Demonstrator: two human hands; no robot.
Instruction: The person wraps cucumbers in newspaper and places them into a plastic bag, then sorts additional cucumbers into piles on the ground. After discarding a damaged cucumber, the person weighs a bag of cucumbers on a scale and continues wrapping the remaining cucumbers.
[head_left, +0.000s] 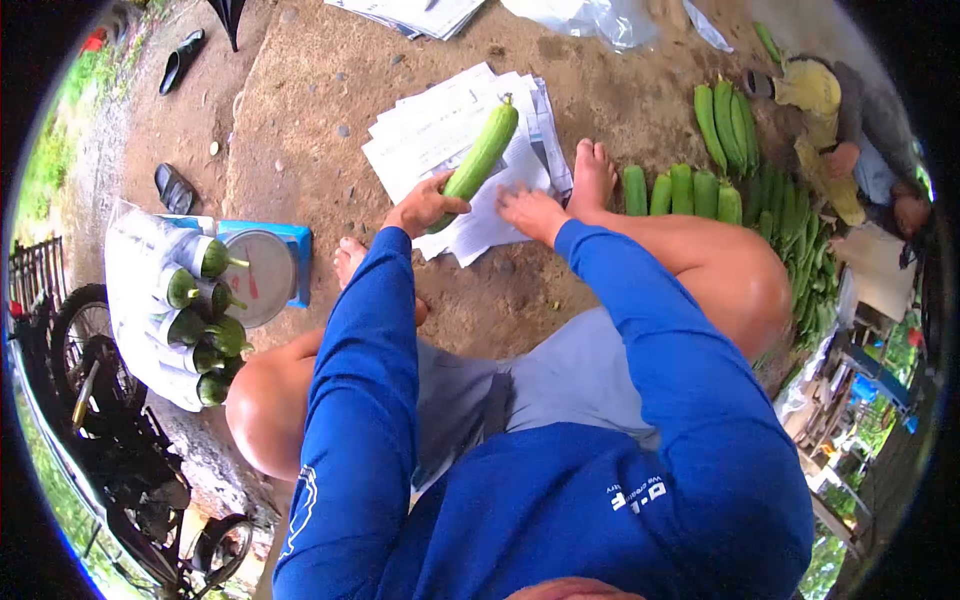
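My left hand is closed around the lower end of a long green luffa gourd. The gourd is tilted, its stem end pointing away from me, above a stack of printed paper sheets. My right hand rests at the near right part of the stack, beside my foot. Its fingers look stretched out and touch the top white sheet; whether they pinch its edge is hard to see.
On my left, paper-wrapped gourds lie in a clear plastic bag beside a blue scale. More luffa gourds are piled on the right, near another person. A motorbike stands at the left; sandals lie on the ground.
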